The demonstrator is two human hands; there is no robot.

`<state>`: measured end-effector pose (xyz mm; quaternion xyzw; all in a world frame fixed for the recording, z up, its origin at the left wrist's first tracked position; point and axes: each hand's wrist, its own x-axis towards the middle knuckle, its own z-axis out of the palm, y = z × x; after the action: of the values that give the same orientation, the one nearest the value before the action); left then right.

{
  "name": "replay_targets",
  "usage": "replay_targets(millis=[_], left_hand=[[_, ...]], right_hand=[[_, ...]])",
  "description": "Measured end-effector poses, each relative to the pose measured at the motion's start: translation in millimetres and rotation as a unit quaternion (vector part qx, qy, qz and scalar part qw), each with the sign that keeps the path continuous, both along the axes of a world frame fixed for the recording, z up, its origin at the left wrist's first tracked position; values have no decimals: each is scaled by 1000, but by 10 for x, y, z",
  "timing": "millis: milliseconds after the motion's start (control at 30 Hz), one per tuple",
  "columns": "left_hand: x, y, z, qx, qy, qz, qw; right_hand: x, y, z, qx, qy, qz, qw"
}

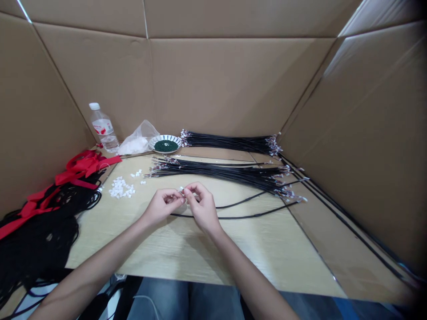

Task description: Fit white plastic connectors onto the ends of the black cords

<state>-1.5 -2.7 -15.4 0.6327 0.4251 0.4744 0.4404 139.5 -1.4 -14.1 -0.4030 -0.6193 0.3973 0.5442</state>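
Note:
My left hand [163, 205] and my right hand [204, 208] meet above the middle of the table, fingertips pinched together. A tiny white plastic connector [181, 189] shows between them. One black cable [233, 205] runs from behind my right hand to the right; its near end is hidden by the fingers. A second black cable [256, 217] lies beneath my hands, curving right. Just beyond them rests a bundle of black cables [216, 172] with thin wires and small connectors at the ends. Loose white connectors [121, 188] are heaped left of my left hand.
Against the back lies another cable bundle [230, 142], beside a patterned plate [153, 143] of dark green bits, a clear plastic bag [140, 138] and a water bottle [103, 129]. Red ribbon [85, 166] and black cords [40, 249] fill the left. Cardboard walls [240, 84] enclose the table.

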Motion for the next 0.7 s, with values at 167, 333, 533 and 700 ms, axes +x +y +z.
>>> replay_targets(millis=[167,333,533,700], left_hand=[[-11,-16,49,-14,-26,31,999],[-28,5,119,14,-18,77,997],[-26,25,80,4,-5,73,997],[-17,5,25,-16,16,22,999]], right_hand=[[3,-1,10,-2,-10,-5,1000],[6,2,-8,-6,-28,4,1000],[19,30,-20,-33,43,17,998],[19,48,-2,-43,87,28,995]])
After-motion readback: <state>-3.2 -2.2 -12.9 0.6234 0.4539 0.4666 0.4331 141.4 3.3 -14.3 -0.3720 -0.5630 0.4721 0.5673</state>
